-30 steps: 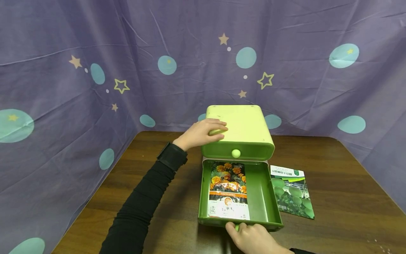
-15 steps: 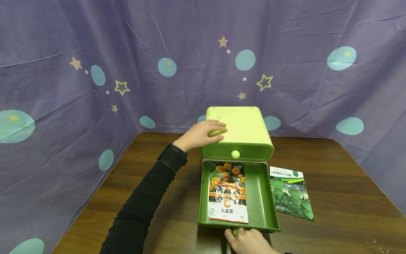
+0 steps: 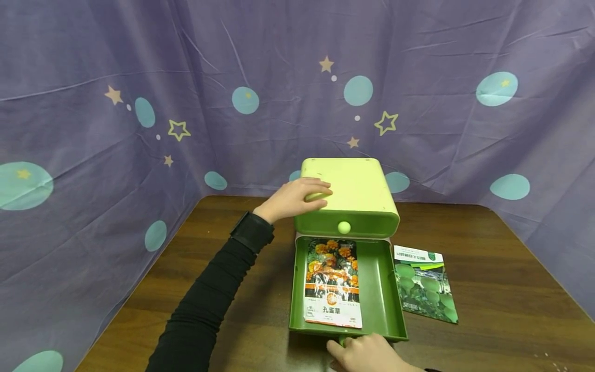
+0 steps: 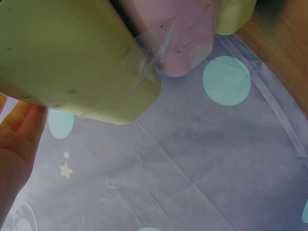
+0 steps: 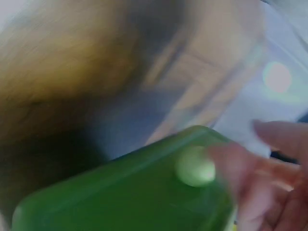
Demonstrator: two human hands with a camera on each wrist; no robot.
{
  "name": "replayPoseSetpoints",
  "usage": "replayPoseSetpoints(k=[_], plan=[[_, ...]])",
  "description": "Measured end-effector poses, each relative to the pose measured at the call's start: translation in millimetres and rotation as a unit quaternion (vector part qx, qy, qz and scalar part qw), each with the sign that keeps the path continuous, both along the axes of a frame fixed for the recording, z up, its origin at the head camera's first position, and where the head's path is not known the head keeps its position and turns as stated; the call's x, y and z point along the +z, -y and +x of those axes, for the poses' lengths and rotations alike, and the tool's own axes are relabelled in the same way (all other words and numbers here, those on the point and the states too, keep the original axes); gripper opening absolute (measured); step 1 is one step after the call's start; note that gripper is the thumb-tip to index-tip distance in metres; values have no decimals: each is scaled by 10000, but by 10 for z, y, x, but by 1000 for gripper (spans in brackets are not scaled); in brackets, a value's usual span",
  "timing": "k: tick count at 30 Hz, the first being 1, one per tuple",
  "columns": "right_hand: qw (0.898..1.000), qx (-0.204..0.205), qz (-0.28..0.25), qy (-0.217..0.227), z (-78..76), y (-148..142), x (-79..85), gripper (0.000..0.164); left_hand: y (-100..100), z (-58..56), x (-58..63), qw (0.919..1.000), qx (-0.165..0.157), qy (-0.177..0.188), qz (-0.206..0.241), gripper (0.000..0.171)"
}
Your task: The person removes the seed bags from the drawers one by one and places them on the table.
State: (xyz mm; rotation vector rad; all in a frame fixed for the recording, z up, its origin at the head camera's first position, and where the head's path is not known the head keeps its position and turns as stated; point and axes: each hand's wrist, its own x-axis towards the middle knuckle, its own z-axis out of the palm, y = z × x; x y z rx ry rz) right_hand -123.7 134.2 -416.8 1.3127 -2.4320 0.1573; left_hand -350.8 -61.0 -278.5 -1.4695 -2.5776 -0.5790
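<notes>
My left hand (image 3: 295,197) rests with extended fingers on the upper left edge of a pale yellow-green drawer box (image 3: 353,183). Below it, a green drawer (image 3: 378,289) stands pulled out toward me. Inside, on its left side, lies a seed packet (image 3: 332,284) printed with orange marigolds. At the drawer front is my right hand (image 3: 367,355), by the round light-green knob (image 5: 195,166). In the blurred right wrist view a fingertip overlaps the knob's edge, while another digit stands apart from it. The left wrist view shows my left fingers (image 4: 26,120) at the box's edge.
A second seed packet (image 3: 425,284), green with round fruits, lies on the wooden table (image 3: 492,268) right of the drawer. The closed top drawer has its own knob (image 3: 344,227). A pink box (image 4: 173,38) sits under the yellow-green one. A purple curtain (image 3: 279,129) hangs behind.
The green drawer has come a little further toward me, with the marigold packet in it. My right hand's grip on the knob has loosened. The left hand stays on the box.
</notes>
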Motion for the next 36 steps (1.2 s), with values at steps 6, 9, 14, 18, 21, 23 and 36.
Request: replayPoseSetpoints(k=[6, 9, 14, 18, 21, 23, 36], plan=[[9781, 534, -1779, 941, -91, -69, 384, 13, 1, 26, 13, 10000, 40, 64, -53, 40], [9593, -200, -2278, 1659, -182, -150, 554, 23, -5, 16, 23, 10000, 16, 56, -22, 40], [8646, -1591, -3279, 3460, -404, -273, 652, 47, -5, 11, 20, 9999, -9, 105, 6, 40], [7206, -2192, -4186, 5074, -571, -338, 616, 61, 0, 10, 8, 10000, -10, 93, 12, 40], [6129, -2455, -4757, 5812, -661, -364, 571, 67, -1, 9, 3, 10000, -17, 56, 20, 39], [5698, -2499, -4993, 6030, -700, -376, 534, 63, 0, 4, -2, 10000, -26, 50, 27, 39], [4927, -2486, -5100, 6599, -752, -254, 384, 40, -7, 0, -11, 10000, -8, 53, 45, 40]])
